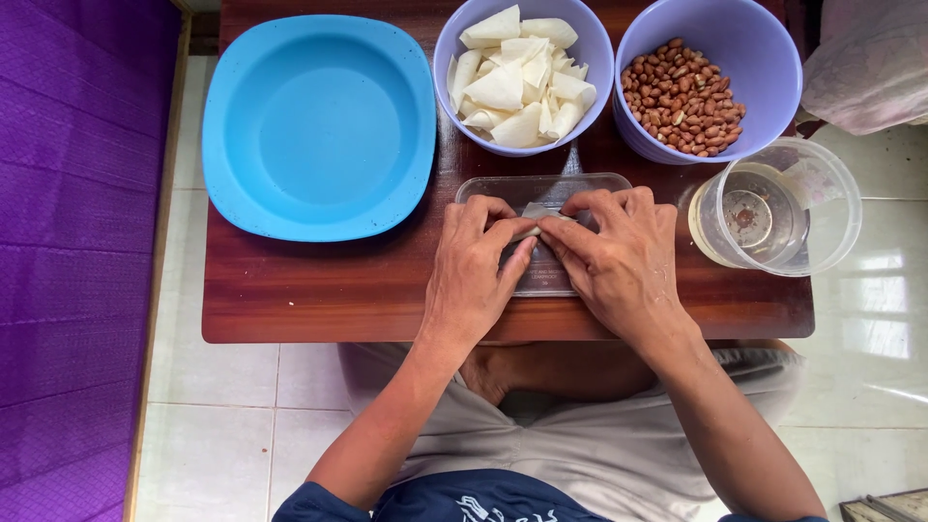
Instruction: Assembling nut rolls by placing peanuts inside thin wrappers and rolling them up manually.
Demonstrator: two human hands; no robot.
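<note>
Pinched between fingertips of both hands: a small pale wrapper piece (535, 220), long axis running roughly left to right across the view, near end tucked under the left hand (476, 263) thumb, far end covered by the right hand (619, 261) fingers. Both hands pressed together over it, fingers curled, meeting just above a clear flat plastic lid (541, 188) lying on the dark wooden table (319, 290). Directly beyond the lid, touching or nearly so, a lilac bowl of folded white wrappers (522, 75); beside that, a second lilac bowl of peanuts (682, 97). To the right of the right hand, a clear round container (778, 208) near the table's right edge. To the left, a large empty blue plate (319, 126), with bare wood between plate and hands and along the near table edge. Beyond the left edge, pale floor tile and a purple mat (77, 242).
</note>
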